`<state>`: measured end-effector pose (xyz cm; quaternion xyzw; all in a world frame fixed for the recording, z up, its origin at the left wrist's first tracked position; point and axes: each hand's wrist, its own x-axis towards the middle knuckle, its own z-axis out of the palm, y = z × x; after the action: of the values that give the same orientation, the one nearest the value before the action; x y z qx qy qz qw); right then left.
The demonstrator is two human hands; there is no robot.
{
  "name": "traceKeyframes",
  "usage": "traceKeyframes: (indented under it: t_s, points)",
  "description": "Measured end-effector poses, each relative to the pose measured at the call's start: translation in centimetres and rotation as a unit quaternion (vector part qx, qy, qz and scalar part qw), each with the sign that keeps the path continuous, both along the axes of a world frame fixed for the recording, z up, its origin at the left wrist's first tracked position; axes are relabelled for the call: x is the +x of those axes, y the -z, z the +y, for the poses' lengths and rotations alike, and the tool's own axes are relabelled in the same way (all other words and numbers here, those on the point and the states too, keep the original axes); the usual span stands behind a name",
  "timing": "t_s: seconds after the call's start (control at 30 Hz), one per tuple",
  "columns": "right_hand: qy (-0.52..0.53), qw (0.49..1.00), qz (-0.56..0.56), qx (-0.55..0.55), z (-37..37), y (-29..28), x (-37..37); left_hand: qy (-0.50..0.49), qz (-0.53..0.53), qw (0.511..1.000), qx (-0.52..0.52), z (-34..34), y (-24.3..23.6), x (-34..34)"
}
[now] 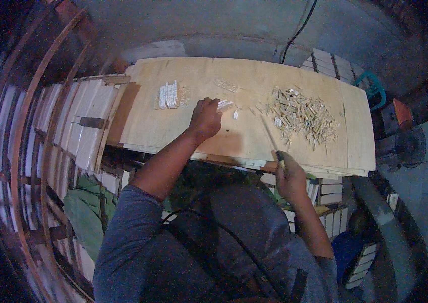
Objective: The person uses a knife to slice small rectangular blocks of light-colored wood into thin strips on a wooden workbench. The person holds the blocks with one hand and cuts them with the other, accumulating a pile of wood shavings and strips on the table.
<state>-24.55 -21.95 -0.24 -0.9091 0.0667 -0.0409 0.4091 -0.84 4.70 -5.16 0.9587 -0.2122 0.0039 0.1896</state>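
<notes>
On the pale wooden board (254, 146), my left hand (206, 120) is closed at the fingertips on small white-faced pieces (225, 105). One more small piece (235, 115) lies just to the right of them. My right hand (291, 180) grips a knife (272, 139) by its dark handle, at the board's near edge. The thin blade points away from me, up and to the left over the board. A large loose heap of short, narrow wooden pieces (304, 115) spreads beyond the knife. Left of my left hand sit neat rows of white-faced pieces (169, 96).
A small cluster of pale pieces (226, 84) lies toward the board's far edge. Stacked pale blocks (95, 106) and a wooden rack (19, 126) stand on the left. A green plastic chair (373, 88) and a fan (409, 146) are on the right. A wall runs behind.
</notes>
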Motion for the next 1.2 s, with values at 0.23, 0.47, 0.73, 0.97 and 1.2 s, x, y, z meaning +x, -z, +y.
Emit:
traceKeyframes:
  t_s: [0.23, 0.47, 0.73, 0.97, 1.2]
  points:
    - [-0.126, 0.990, 0.057, 0.012, 2.7, 1.7, 5.0, 0.177, 0.045, 0.983, 0.020, -1.1, -3.3, 8.5]
    - [0.008, 0.998, 0.052, 0.033, 1.0, 1.5, 5.5, 0.268, 0.041, 0.959, 0.088, -1.2, -0.1, 16.2]
    - [0.026, 0.999, 0.024, -0.031, 1.7, 1.6, 6.3, 0.215, 0.095, 0.967, 0.102, -1.6, -4.7, 11.1]
    - [0.097, 0.992, -0.011, -0.074, -2.3, 0.1, 3.1, 0.261, -0.005, 0.963, -0.067, -2.4, -2.0, -0.1]
    - [0.008, 0.992, 0.091, -0.085, 3.3, 0.6, 3.0, 0.159, -0.108, 0.957, -0.219, -3.9, 2.7, -5.0]
